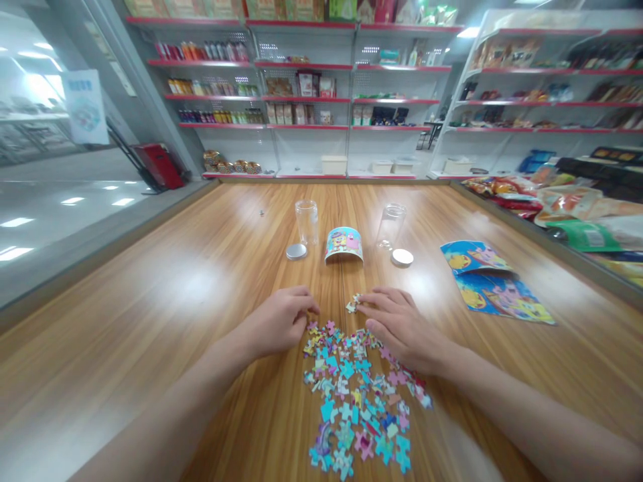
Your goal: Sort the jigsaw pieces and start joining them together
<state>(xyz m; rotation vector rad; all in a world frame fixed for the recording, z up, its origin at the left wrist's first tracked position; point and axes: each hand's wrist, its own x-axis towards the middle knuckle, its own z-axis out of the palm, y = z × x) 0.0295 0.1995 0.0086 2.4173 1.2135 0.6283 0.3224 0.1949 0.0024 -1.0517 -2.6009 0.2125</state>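
Many small jigsaw puzzle pieces [346, 368], mostly light blue, pink and yellow, lie spread on the wooden table between my forearms. My left hand [284, 320] rests at the upper left edge of the pile, its fingers curled inward; whatever they may hold is hidden. On the other side, my right hand [402, 327] lies palm down with fingers stretched out, partly covering pieces on the pile's right. Its index fingertip touches a small cluster of pale puzzle pieces [353, 303] just above the pile. Thumb and index finger are apart.
Beyond my hands stand two clear jars [307, 221] with silver lids [296, 251] beside them. A curved cartoon picture sheet [344, 244] sits between them. Two blue picture sheets [497, 284] lie at right. Snack packages [577, 204] line the right edge; stocked shelves [306, 97] stand behind.
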